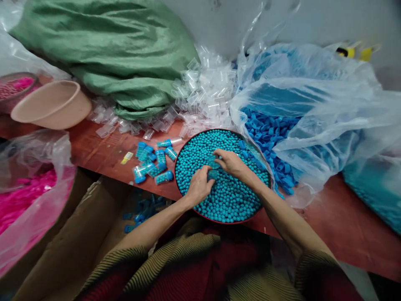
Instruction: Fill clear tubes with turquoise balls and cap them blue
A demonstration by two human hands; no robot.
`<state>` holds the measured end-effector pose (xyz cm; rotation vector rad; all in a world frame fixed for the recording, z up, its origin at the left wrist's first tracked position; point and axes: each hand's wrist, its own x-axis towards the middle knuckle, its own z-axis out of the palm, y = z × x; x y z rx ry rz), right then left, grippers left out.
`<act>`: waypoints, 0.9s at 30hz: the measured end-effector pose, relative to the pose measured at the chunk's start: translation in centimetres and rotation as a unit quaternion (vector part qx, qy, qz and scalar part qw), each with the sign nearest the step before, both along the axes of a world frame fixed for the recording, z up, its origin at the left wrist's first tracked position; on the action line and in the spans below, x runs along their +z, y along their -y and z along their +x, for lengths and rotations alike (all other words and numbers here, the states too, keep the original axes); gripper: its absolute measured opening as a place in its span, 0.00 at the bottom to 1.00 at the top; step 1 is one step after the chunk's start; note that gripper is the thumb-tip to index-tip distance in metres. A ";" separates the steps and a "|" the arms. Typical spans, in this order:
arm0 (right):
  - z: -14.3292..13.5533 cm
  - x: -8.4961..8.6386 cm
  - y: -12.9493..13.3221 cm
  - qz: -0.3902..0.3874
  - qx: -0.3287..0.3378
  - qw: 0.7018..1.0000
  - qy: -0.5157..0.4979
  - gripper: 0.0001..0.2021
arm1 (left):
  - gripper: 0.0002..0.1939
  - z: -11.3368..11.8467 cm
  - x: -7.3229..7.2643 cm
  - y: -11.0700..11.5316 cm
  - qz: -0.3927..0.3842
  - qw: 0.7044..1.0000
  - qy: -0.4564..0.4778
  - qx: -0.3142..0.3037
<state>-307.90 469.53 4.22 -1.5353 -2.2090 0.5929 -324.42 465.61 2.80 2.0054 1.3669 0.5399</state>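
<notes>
A round, red-rimmed tray (177,184) full of small turquoise beads (228,202) sits at the table's front edge. Over the beads, my left hand (199,186) is closed around a small clear plastic tube (213,174). Just beyond it, my right hand (231,162) has its fingers curled on what looks like a second clear tube (212,160), partly blurred against the beads. Several bead-filled tubes with blue caps (161,158) lie left of the tray. A few loose blue caps (242,145) rest on the beads at the right side.
Empty clear tubes (206,92) are heaped behind the tray, beside a green sack (125,50). Blue caps (269,129) spill from a clear plastic bag (313,113) at right. A beige basin (53,104) stands left; below it, a bag holds pink pieces (25,194) near cardboard (69,234).
</notes>
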 end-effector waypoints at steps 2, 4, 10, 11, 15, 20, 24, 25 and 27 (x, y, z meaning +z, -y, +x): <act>0.8 -0.5 1.9 0.010 -0.042 0.995 -0.085 0.09 | 0.10 0.0 -0.3 -0.2 0.011 0.999 0.035 -0.004; 1.1 -1.1 3.5 0.003 -0.075 0.987 -0.145 0.07 | 0.06 0.2 -0.5 -0.4 0.026 0.998 0.057 -0.020; 0.9 -2.6 5.7 -0.051 -0.130 0.959 -0.246 0.06 | 0.07 0.9 -0.6 -1.3 0.015 0.995 0.070 -0.075; 0.9 -2.6 5.7 -0.052 -0.131 0.960 -0.242 0.06 | 0.07 0.9 -0.6 -1.5 0.003 0.995 0.065 -0.080; 0.8 -1.5 6.3 0.033 -0.147 0.979 -0.133 0.10 | 0.06 0.8 0.0 -1.9 0.011 0.996 0.049 -0.076; -0.2 0.7 7.1 0.083 -0.064 0.992 -0.070 0.17 | 0.06 0.2 1.7 -1.2 0.063 0.995 -0.001 -0.077; -0.7 0.1 7.7 -0.011 -0.074 0.977 -0.198 0.13 | 0.11 -0.4 2.4 -1.1 -0.001 0.995 0.071 -0.068; -0.9 -0.3 8.0 -0.049 -0.101 0.959 -0.261 0.11 | 0.15 -0.5 2.4 -1.1 -0.034 0.992 0.111 -0.048; -1.7 -1.1 8.6 -0.137 -0.157 0.890 -0.406 0.09 | 0.22 -0.5 2.3 -1.0 -0.112 0.975 0.194 -0.014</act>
